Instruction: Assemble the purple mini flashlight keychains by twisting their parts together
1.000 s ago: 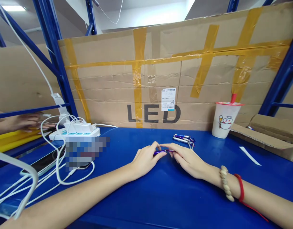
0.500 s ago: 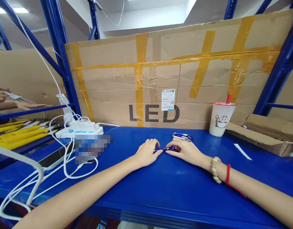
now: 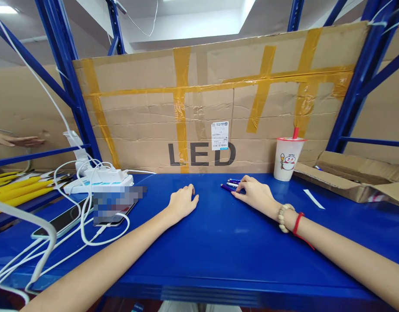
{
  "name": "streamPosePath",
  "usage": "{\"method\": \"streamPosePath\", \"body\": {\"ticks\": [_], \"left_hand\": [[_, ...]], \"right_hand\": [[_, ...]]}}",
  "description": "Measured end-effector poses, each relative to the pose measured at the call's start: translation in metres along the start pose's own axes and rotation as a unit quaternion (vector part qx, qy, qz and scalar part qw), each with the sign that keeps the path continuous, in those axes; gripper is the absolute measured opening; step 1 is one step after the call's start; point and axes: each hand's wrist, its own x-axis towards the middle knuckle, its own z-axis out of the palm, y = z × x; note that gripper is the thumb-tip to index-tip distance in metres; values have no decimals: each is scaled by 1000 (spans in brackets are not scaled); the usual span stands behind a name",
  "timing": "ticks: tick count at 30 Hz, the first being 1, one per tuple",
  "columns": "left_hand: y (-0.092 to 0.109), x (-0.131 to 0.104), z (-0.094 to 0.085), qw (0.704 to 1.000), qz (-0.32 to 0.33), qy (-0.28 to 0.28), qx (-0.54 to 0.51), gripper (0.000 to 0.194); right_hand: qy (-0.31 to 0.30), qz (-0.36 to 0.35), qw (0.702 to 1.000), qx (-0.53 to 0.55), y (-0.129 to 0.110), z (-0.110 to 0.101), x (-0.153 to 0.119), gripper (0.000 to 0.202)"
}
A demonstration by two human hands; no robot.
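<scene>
My right hand (image 3: pixel 257 193) pinches a dark purple pen (image 3: pixel 226 187) just above the blue tabletop. Right behind it lie several slim pens (image 3: pixel 233 181), blue and white, partly covered by my fingers. My left hand (image 3: pixel 182 203) rests on the table to the left with nothing in it, its fingers loosely curved and the thumb apart. A stretch of blue surface separates it from the pens.
At the back right stands a white cup (image 3: pixel 286 160) with a red straw, beside an open cardboard box (image 3: pixel 349 186). A white strip (image 3: pixel 314 199) lies before it. On the left are a power strip (image 3: pixel 102 180), white cables (image 3: pixel 84 234) and a phone (image 3: pixel 63 219).
The purple pen has left my left hand and moved with my right hand to the other pens. My left hand has drawn away to the left. The camera view has turned slightly right.
</scene>
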Motion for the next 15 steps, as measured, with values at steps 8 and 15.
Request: {"method": "streamPosePath", "body": {"ticks": [8, 15], "left_hand": [[7, -6, -3, 1000, 17, 0, 11, 22], [9, -8, -3, 1000, 25, 0, 10, 22]], "right_hand": [[4, 37, 998, -42, 7, 3, 1, 23], [4, 48, 998, -37, 16, 15, 3, 35]]}}
